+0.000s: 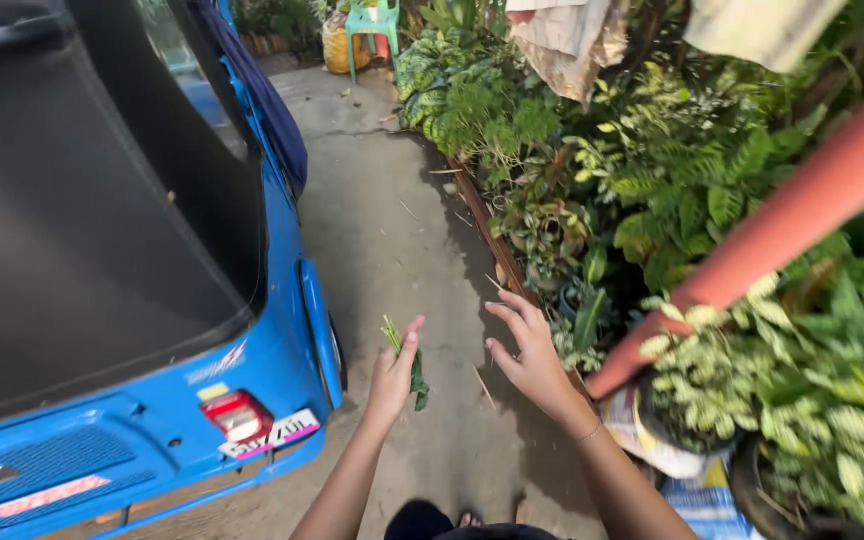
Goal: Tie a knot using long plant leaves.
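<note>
The left hand [392, 372] is raised over the grey concrete path [392, 230], fingers clamped on a small bunch of green leafy cuttings [414, 372]; the right hand [530, 350] hangs just beside it, fingers spread apart and holding nothing; left of them stands the rear of a blue three-wheeled vehicle [152, 430]; right, a slanting terracotta-coloured pipe [782, 230] crosses dense green potted plants [652, 190]; far off stands a green plastic chair [372, 25].

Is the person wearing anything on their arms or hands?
No sleeves show: both arms are bare up to the frame's edge, with no gloves. The right hand has a thin bracelet at the wrist. The left hand wears nothing. No rings are visible on the fingers.
</note>
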